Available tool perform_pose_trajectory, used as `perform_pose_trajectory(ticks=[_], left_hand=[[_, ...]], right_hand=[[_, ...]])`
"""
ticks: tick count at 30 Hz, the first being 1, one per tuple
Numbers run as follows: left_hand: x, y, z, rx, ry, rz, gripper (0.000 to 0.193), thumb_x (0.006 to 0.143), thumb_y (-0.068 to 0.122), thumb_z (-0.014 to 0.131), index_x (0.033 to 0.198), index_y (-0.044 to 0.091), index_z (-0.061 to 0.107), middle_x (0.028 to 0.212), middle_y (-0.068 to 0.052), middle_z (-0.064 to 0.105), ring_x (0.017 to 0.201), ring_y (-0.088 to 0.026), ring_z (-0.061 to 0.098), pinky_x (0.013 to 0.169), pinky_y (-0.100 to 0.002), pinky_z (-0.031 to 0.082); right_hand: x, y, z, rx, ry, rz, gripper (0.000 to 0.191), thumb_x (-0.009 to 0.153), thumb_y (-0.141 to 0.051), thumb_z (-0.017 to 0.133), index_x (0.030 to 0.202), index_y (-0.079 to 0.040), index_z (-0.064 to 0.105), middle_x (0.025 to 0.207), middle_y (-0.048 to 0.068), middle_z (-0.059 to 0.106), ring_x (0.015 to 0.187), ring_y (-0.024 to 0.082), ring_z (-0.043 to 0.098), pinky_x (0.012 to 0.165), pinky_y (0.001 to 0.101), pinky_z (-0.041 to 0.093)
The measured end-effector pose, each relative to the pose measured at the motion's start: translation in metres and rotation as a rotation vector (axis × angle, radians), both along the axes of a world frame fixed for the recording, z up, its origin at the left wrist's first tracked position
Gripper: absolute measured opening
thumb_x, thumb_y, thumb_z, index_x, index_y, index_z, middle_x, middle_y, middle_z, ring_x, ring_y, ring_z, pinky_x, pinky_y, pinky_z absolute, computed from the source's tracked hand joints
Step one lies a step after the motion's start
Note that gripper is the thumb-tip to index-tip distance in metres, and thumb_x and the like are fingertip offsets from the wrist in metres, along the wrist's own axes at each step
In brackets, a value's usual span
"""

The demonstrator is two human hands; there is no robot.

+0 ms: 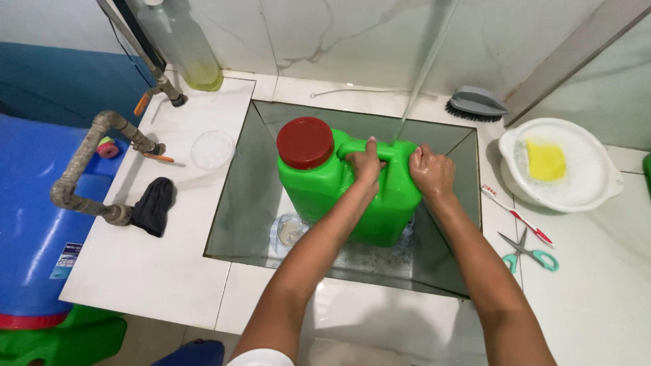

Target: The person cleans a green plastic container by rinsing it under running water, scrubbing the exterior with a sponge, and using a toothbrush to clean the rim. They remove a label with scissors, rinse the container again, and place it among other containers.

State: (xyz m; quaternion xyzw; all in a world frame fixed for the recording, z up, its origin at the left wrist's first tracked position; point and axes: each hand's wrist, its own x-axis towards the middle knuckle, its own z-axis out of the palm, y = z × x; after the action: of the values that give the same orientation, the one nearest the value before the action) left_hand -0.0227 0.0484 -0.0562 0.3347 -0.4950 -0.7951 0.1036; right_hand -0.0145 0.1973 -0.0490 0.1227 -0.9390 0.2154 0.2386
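A green plastic jerrycan (pixel 325 190) with a dark red screw cap (pixel 305 142) stands tilted inside a square sunken sink (pixel 237 203). My left hand (pixel 367 163) is wrapped around the can's top handle. My right hand (pixel 431 171) grips the can's upper right corner. Both hands look wet. The sink's drain (pixel 290 232) shows just left of the can's base.
A white basin (pixel 576 196) of soapy water with a yellow sponge (pixel 546 160) sits at right. Near it lie a toothbrush (pixel 519 217), teal-handled scissors (pixel 529 252) and a grey scrub brush (pixel 477 104). At left are a black cloth (pixel 153 205), a clear lid (pixel 212 149), pipes with taps (pixel 102 163) and a blue drum (pixel 27 217).
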Motion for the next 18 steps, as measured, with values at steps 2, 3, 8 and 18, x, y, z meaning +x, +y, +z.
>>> perform_pose_trajectory(ticks=[2,3,8,18], left_hand=[[-0.003,-0.007,0.001,0.008,0.004,-0.006,0.060,0.094,0.030,0.067,0.125,-0.007,0.032,0.105,-0.019,0.063,0.080,-0.025,0.068,0.061,-0.037,0.061],[-0.004,-0.011,0.002,0.010,0.006,-0.001,0.061,0.092,0.031,0.067,0.125,-0.008,0.032,0.105,-0.020,0.064,0.079,-0.025,0.069,0.059,-0.037,0.061],[-0.021,-0.032,0.010,-0.070,-0.059,0.073,0.061,0.089,0.024,0.069,0.124,-0.012,0.034,0.101,-0.023,0.063,0.070,-0.027,0.067,0.052,-0.039,0.058],[-0.012,-0.073,-0.003,-0.141,-0.033,0.176,0.026,0.087,0.019,0.068,0.092,-0.001,0.052,0.075,-0.012,0.062,0.055,-0.022,0.057,0.043,-0.040,0.045]], right_hand=[[-0.004,-0.005,0.000,0.008,0.023,0.029,0.028,0.100,-0.027,0.056,0.085,-0.007,0.069,0.062,0.024,0.063,0.056,0.047,0.062,0.059,0.0594,0.051],[-0.006,-0.007,0.001,0.019,0.041,0.039,0.027,0.098,-0.027,0.057,0.085,-0.007,0.070,0.061,0.023,0.063,0.054,0.047,0.062,0.057,0.0589,0.051],[-0.020,-0.026,-0.003,0.077,0.118,0.113,0.027,0.099,-0.026,0.058,0.081,-0.009,0.067,0.059,0.019,0.063,0.052,0.041,0.062,0.053,0.0548,0.051],[-0.010,-0.064,0.006,0.036,0.051,0.263,0.030,0.100,-0.031,0.057,0.084,-0.007,0.064,0.062,0.018,0.064,0.057,0.042,0.064,0.054,0.0547,0.051]])
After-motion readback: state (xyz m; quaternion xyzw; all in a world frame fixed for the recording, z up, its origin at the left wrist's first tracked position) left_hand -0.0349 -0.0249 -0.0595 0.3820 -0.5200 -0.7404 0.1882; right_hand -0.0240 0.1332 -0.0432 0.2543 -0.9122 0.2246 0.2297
